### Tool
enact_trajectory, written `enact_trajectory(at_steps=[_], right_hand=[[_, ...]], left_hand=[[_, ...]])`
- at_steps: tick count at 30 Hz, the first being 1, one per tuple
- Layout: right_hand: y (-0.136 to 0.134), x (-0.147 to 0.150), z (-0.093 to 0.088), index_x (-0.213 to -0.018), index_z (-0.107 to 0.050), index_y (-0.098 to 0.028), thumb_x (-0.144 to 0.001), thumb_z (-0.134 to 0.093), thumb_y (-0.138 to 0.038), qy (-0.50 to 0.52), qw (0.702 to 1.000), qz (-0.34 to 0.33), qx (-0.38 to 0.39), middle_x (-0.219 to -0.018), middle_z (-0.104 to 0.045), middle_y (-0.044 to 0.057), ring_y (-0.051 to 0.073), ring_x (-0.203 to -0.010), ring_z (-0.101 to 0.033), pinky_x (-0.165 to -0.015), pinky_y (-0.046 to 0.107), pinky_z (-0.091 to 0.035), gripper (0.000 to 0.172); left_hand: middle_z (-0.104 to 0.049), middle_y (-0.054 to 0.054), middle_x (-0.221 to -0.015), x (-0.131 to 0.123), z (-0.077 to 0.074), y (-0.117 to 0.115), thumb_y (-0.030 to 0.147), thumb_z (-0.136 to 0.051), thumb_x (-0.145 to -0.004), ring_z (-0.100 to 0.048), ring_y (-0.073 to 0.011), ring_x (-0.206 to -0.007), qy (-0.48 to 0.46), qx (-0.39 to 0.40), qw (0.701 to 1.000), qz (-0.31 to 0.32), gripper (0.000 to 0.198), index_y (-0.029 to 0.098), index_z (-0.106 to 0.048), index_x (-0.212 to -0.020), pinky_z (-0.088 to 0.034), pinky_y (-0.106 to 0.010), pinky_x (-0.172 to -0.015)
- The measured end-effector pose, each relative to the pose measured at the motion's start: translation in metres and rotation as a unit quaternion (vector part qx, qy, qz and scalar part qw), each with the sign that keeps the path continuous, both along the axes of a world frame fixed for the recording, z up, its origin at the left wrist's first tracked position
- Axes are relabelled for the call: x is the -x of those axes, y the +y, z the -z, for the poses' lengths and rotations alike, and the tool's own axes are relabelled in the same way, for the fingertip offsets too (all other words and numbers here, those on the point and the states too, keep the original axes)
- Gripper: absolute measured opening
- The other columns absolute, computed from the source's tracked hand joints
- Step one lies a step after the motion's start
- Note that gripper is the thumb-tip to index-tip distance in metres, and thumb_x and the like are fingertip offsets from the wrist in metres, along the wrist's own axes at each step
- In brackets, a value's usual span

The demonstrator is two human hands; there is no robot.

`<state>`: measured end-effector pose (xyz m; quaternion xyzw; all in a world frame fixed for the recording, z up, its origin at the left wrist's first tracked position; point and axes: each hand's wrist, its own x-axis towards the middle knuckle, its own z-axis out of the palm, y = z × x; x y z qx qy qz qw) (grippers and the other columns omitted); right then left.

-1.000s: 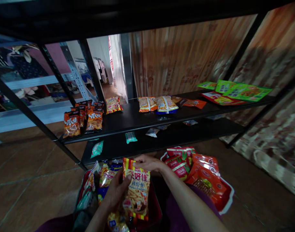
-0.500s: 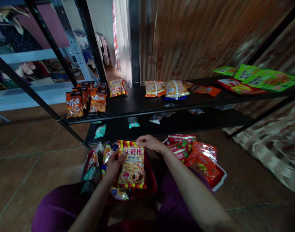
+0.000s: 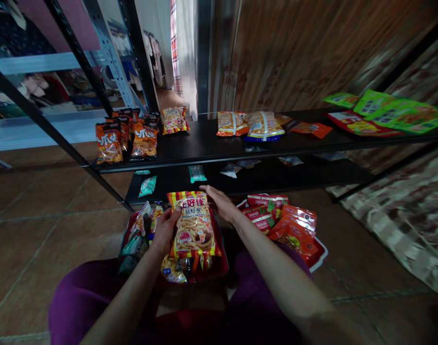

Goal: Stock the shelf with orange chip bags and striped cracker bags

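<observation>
A red and yellow bag of prawn crackers point(image 3: 194, 230) is held upright, slightly tilted, over a red basket point(image 3: 224, 261) of mixed snack bags. My left hand point(image 3: 165, 229) grips its left edge, thumb on the front. At the upper right edge of the bag is my right hand point(image 3: 220, 203), its fingers stretched out and touching or very near the bag. A similar red and yellow bag point(image 3: 174, 120) stands on the upper black shelf point(image 3: 197, 146), beside several orange and black bags point(image 3: 109, 143).
Two clear-fronted bags point(image 3: 263, 126), orange packets and green packets point(image 3: 401, 112) lie along the upper shelf. Small teal packets point(image 3: 147, 186) rest on the lower shelf. A second basket point(image 3: 321, 256) with red and orange packets is at the right. Black posts frame the shelves.
The bag has shifted slightly up and left and tilted the other way. My right hand has moved from its top edge to its upper right side, with the fingers straighter.
</observation>
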<state>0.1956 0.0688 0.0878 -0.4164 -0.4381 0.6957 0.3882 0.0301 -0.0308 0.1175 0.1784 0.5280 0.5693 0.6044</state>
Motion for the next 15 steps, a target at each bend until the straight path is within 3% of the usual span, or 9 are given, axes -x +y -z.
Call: enact_trajectory(at_steps=[4,8,11,15], right_hand=[[-0.014,-0.005,-0.006,-0.109,-0.064,-0.023,-0.078,-0.061,-0.059,0.034,0.993,-0.105,0.042,-0.107,-0.068,0.006,0.016,-0.092,-0.064,-0.078,0.028,-0.051,0.048],[-0.028,-0.011,-0.009,-0.118,-0.057,-0.024,-0.074,-0.073,-0.043,0.080,0.980,-0.175,0.048,-0.121,-0.063,0.006,0.019,-0.102,-0.063,-0.082,0.034,-0.055,0.050],[-0.034,-0.011,-0.005,-0.115,-0.058,-0.023,-0.068,-0.080,-0.032,0.105,0.982,-0.147,0.062,-0.123,-0.061,0.006,0.020,-0.103,-0.063,-0.079,0.037,-0.058,0.053],[-0.033,-0.006,0.004,-0.095,-0.062,-0.017,-0.061,-0.084,-0.026,0.146,0.979,-0.071,0.124,-0.093,-0.071,0.004,0.016,-0.082,-0.069,-0.077,0.034,-0.059,0.042]], left_hand=[[-0.066,0.001,-0.070,0.005,-0.002,0.013,0.043,-0.078,-0.058,-0.063,-0.0148,-0.062,0.018,-0.030,0.997,-0.066,0.041,0.018,-0.061,-0.085,-0.050,-0.030,-0.065],[-0.058,0.006,-0.061,0.006,-0.005,0.025,0.045,-0.076,-0.058,-0.054,-0.0093,-0.052,0.034,-0.048,0.990,-0.131,0.038,0.018,-0.058,-0.078,-0.046,-0.026,-0.060],[-0.058,0.006,-0.062,0.003,-0.010,0.032,0.045,-0.074,-0.058,-0.053,-0.0098,-0.054,0.024,-0.054,0.983,-0.172,0.037,0.018,-0.056,-0.077,-0.045,-0.026,-0.060],[-0.062,0.002,-0.071,-0.003,-0.016,0.039,0.048,-0.069,-0.061,-0.058,-0.0126,-0.063,0.031,-0.081,0.978,-0.190,0.039,0.018,-0.057,-0.083,-0.046,-0.028,-0.064]])
